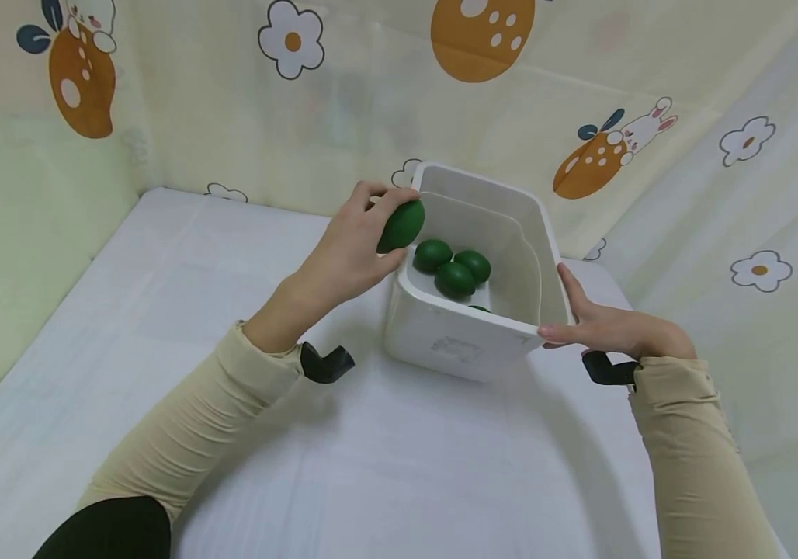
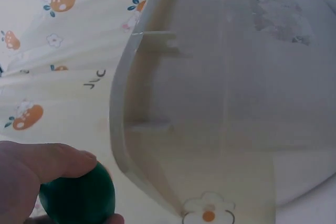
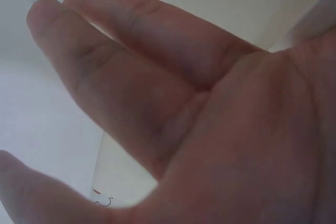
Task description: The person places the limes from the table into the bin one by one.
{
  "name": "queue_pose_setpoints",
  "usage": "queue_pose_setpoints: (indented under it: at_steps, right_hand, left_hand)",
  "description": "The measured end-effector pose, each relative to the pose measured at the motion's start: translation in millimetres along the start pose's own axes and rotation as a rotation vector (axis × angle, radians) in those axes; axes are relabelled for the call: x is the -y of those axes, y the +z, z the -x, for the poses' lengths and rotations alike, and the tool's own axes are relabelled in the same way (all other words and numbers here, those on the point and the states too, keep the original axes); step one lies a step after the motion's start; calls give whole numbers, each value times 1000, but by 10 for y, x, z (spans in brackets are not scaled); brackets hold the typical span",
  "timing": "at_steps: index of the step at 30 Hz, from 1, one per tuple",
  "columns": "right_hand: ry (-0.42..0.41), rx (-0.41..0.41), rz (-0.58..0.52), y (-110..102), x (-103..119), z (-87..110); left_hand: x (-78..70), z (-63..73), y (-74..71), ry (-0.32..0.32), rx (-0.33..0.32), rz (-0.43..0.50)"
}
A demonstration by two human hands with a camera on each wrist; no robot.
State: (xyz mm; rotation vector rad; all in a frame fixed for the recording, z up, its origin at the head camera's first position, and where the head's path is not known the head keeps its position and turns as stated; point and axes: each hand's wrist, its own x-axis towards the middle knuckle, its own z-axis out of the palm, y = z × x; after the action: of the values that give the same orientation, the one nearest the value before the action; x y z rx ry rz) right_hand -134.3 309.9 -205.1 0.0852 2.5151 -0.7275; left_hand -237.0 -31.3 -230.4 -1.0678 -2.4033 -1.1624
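Note:
In the head view my left hand [image 1: 352, 250] grips a dark green lime [image 1: 402, 225] between thumb and fingers, close over the left rim of a white plastic bin [image 1: 465, 341]. The left wrist view shows the same lime [image 2: 79, 195] under the thumb, beside the bin's outer wall [image 2: 210, 87]. Several more limes [image 1: 455, 280] lie together on the bin floor, one of them mostly hidden behind the front wall. At the bin's front right corner, my right hand [image 1: 612, 326] rests against the side with fingers extended, its thumb by the front rim.
A white-covered table [image 1: 399, 466] carries the bin near its back edge. Behind and to both sides hangs a cream curtain [image 1: 350, 116] printed with flowers and rabbits. Black wrist mounts [image 1: 327, 363] stick out from both cuffs.

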Motion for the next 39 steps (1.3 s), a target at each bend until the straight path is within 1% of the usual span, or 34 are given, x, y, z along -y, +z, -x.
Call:
queue_pose_setpoints:
  at_steps: [3,6,8,13,16,18,23,31,39]
  right_hand:
    - [-2,2,2,2,0,-1]
    - [-4,4,3,6,-5,-2]
    - [-5,4,3,7,-9,-1]
    - [-2,2,-20,14,-28,-17]
    - [-2,0,-25,16,-38,-28]
    - [-10,0,-25,17,-43,-38]
    - [-11,-5,-24,13,-49,-39]
    - [-13,-5,-26,3,-42,-31]
    - [-29,-6,-24,9,-45,-24]
  left_hand:
    - [-11,3,33,23,-1,2]
    - [-25,4,77,31,-4,-2]
    - [-35,4,112,35,-21,-10]
    - [-60,9,192,59,-105,-22]
    - [-58,10,206,79,-148,-24]
    - [-46,9,197,83,-165,-27]
    - [0,-11,152,62,-181,-37]
    - [61,-50,96,7,-175,-66]
    - [165,-85,56,-15,-193,-68]
